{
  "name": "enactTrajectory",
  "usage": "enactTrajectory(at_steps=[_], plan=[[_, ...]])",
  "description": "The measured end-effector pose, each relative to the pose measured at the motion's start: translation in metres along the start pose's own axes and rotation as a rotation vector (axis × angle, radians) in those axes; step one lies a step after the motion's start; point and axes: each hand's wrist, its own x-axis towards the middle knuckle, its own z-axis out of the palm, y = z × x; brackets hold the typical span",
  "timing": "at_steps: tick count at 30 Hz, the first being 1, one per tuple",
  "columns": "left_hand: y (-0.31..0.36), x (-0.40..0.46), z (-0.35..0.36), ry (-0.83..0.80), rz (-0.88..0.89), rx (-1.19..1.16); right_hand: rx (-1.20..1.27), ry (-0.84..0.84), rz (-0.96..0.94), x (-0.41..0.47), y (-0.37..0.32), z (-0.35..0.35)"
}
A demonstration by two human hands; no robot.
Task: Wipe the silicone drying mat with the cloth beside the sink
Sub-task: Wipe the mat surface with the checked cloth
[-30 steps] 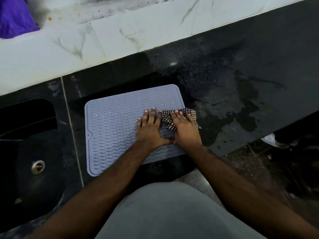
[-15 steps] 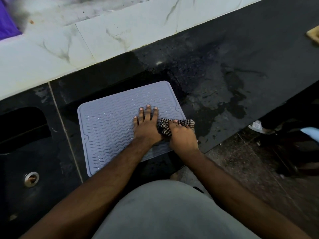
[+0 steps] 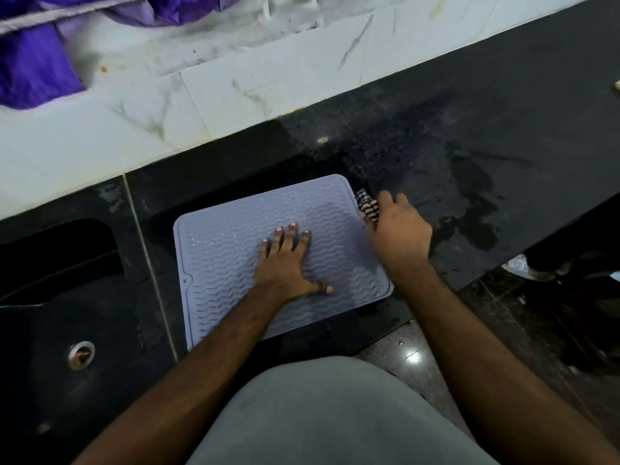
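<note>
A lavender silicone drying mat (image 3: 228,243) with a wavy ribbed surface lies flat on the black counter, right of the sink. My left hand (image 3: 285,263) presses flat on the middle of the mat, fingers spread, holding nothing. My right hand (image 3: 399,229) is at the mat's far right edge, closed on a bunched black-and-white checked cloth (image 3: 367,204). Most of the cloth is hidden under that hand; only a strip shows near the mat's far right corner.
A black sink (image 3: 50,330) with a metal drain (image 3: 80,354) lies to the left. The black granite counter (image 3: 486,146) to the right is wet in patches. White marble tiles (image 3: 235,95) rise behind, with purple fabric (image 3: 33,62) at the top left. A foot shows at the far right.
My right hand has slid the cloth away from me along the mat's right edge, toward its far right corner. My left hand stays flat on the mat, thumb now spread out.
</note>
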Motion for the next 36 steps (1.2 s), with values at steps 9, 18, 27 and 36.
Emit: enactTrajectory(at_steps=[9,18,27,36], plan=[[-0.008,0.0,0.009,0.023,0.008,-0.04,0.258,-0.253,0.04,-0.011,-0.025,0.061],[-0.005,0.003,0.014,0.042,-0.018,-0.057,0.375,-0.295,0.049,-0.016,-0.058,0.068],[-0.007,0.003,0.01,-0.001,-0.003,-0.084,0.383,-0.274,0.001,-0.013,-0.062,0.071],[-0.024,-0.038,0.016,0.08,-0.058,-0.018,0.386,-0.279,0.01,-0.017,-0.066,0.065]])
